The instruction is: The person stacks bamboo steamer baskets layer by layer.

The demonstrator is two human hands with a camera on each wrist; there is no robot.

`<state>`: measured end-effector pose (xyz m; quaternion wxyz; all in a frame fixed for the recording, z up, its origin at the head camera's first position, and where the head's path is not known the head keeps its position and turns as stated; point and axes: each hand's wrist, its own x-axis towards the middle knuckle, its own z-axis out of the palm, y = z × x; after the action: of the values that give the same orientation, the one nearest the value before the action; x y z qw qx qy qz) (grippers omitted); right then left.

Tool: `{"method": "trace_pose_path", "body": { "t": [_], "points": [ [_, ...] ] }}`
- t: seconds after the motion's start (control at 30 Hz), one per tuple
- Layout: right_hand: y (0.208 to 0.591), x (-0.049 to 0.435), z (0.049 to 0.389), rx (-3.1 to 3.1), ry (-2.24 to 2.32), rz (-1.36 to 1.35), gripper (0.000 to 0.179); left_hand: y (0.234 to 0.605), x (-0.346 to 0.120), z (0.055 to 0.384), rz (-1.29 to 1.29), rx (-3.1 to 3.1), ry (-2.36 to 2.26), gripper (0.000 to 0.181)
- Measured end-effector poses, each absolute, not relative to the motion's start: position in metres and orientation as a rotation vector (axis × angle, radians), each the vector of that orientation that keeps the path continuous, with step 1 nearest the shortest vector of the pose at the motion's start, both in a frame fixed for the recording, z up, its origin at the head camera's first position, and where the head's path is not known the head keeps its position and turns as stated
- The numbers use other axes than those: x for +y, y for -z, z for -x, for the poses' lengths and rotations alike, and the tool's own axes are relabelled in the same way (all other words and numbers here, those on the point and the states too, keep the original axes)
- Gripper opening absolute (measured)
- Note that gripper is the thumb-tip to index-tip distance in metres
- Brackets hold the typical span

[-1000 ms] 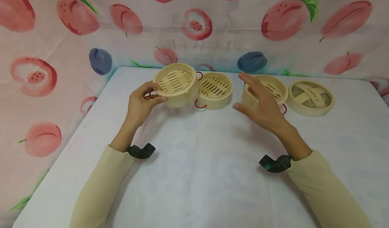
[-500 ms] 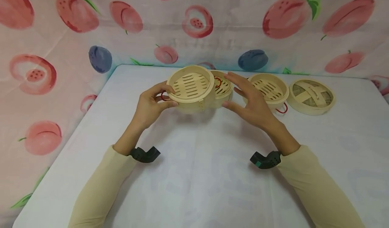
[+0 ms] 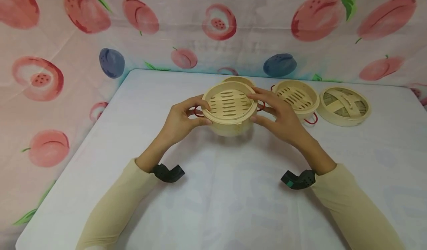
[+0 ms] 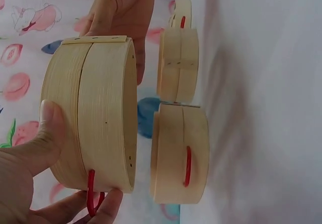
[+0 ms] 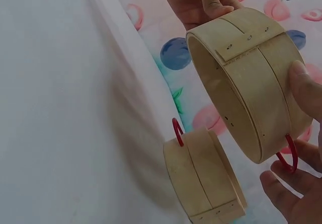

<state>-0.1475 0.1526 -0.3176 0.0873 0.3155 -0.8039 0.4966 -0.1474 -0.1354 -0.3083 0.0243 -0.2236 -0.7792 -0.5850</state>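
Observation:
Raised above the table, a round bamboo steamer basket [image 3: 230, 103] with a slatted floor and red side handles is held between both hands. My left hand [image 3: 183, 120] grips its left side, the thumb on the outer wall and fingers by the red handle [image 4: 91, 193]. On the opposite side my right hand [image 3: 281, 118] pinches the rim and wall, its thumb in front. The right wrist view shows the held basket [image 5: 251, 83] with its open underside. A second steamer basket [image 3: 238, 79] stands behind, mostly hidden by the held one.
Right of the hands a third steamer basket [image 3: 295, 96] stands on the white table [image 3: 213, 190]. Beside it lies a woven bamboo steamer lid [image 3: 345, 105]. A fruit-print cloth [image 3: 150, 46] rises behind the table's back edge.
My left hand has carried the basket to the right and nearer, in front of the second basket. My right hand has moved left and taken hold of the basket's other side.

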Motion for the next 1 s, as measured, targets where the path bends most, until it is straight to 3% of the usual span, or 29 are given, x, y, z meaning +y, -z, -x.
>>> {"method": "trace_pose_path", "body": {
  "t": [0.17, 0.43, 1.0],
  "points": [
    [0.306, 0.156, 0.128, -2.433, -1.494, -0.925, 0.055, 0.314, -0.129, 0.144, 0.747, -2.405, 1.820, 0.028],
    [0.337, 0.179, 0.123, -2.434, -1.565, -0.861, 0.055, 0.323, -0.117, 0.138, 0.865, -2.408, 1.821, 0.029],
    [0.353, 0.207, 0.104, -2.382, -1.635, -0.847, 0.050, 0.346, -0.093, 0.135, 1.014, -2.440, 1.747, 0.033]
  ]
}}
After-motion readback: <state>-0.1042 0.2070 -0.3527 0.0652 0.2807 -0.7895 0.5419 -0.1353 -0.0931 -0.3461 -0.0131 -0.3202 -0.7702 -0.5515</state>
